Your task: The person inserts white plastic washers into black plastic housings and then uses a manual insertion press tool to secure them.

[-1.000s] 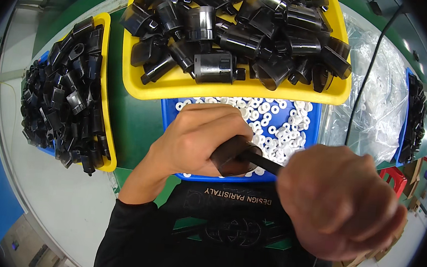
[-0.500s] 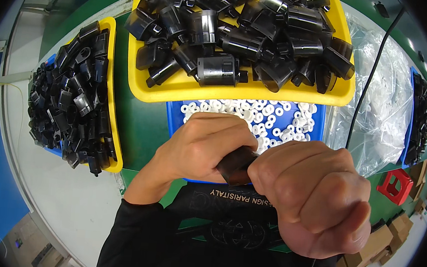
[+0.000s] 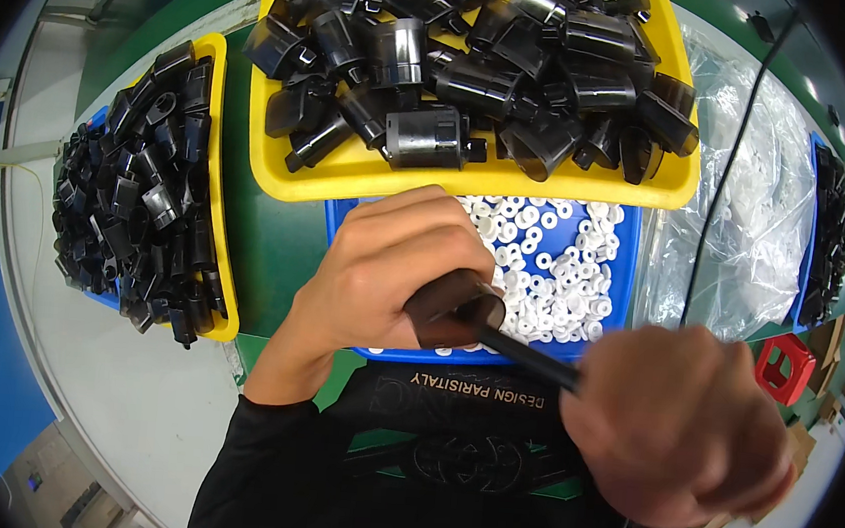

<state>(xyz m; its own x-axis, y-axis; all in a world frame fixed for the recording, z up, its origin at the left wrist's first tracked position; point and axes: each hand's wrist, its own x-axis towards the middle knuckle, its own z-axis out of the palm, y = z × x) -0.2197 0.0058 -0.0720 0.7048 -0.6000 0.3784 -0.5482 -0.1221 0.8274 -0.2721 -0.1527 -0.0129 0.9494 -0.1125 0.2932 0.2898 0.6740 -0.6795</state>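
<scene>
My left hand (image 3: pixel 393 262) is wrapped round a dark, see-through plastic housing (image 3: pixel 431 312), its open end facing right. My right hand (image 3: pixel 678 428), smeared by motion, is closed on a thin black rod (image 3: pixel 534 362). The rod's far tip reaches the open end of the housing; how deep it goes in I cannot tell. Both hands are over the near side of a blue tray (image 3: pixel 338 228) filled with small white rings (image 3: pixel 564 300), partly hidden by my left hand.
A yellow tray (image 3: pixel 349 191) heaped with black housings (image 3: pixel 427 137) overhangs the blue tray's far side. More black parts (image 3: pixel 140 192) fill another yellow tray (image 3: pixel 222 248) on the left. Clear plastic bags (image 3: pixel 744 210) and a hanging black cable (image 3: pixel 733 159) are on the right, with a red stool (image 3: pixel 784 369) beyond.
My right hand has drawn away to the right, baring the black rod between it and the housing. My left hand has shifted slightly left, still holding the housing.
</scene>
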